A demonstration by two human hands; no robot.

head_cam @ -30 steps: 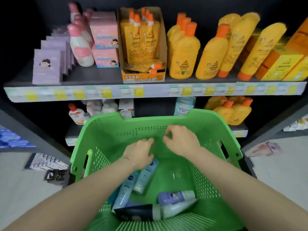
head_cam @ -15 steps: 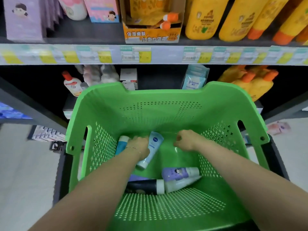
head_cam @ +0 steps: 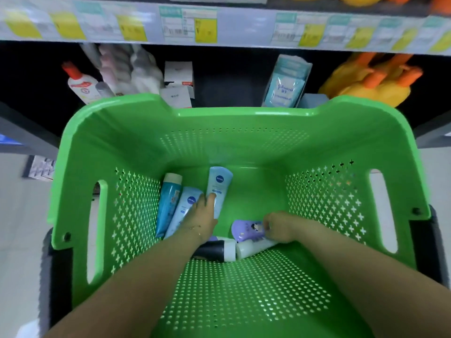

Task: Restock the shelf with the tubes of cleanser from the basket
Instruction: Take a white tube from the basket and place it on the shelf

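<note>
Lying on the smooth floor of the basket point(head_cam: 219, 142), just left of frame centre, the pale tube point(head_cam: 219, 179) is a soft, flattened blue tube with a round dark logo, its crimped end pointing up the frame. The left hand point(head_cam: 202, 217) has its fingers curled over the tube's lower part, clamped on it. Touching it on the left lies a second pale tube point(head_cam: 188, 203) of the same shape, and left of that a glossy teal tube point(head_cam: 169, 201) with a whitish end, leaning on the perforated side wall.

Lower and right of centre, the right hand point(head_cam: 280, 228) pinches the right end of a squat purple tube point(head_cam: 245, 229), fingers bent tight on it. Beneath lie a black tube point(head_cam: 212, 250) with a white cap and a white tube point(head_cam: 253, 247), cap ends touching. A thin bracelet point(head_cam: 195, 228) circles the left wrist.

The basket is bright green moulded plastic, its walls pierced with small cross-shaped holes and slotted handles on both sides.

Beyond its far rim, the dark lower shelf point(head_cam: 231, 79) holds a red-capped bottle point(head_cam: 80, 84) at upper left, white boxes point(head_cam: 179, 76), a pale blue sachet pack point(head_cam: 284, 86), and rounded yellow bottles point(head_cam: 366, 86) with orange caps at upper right. A strip of yellow price labels point(head_cam: 205, 25) crosses the top.
</note>
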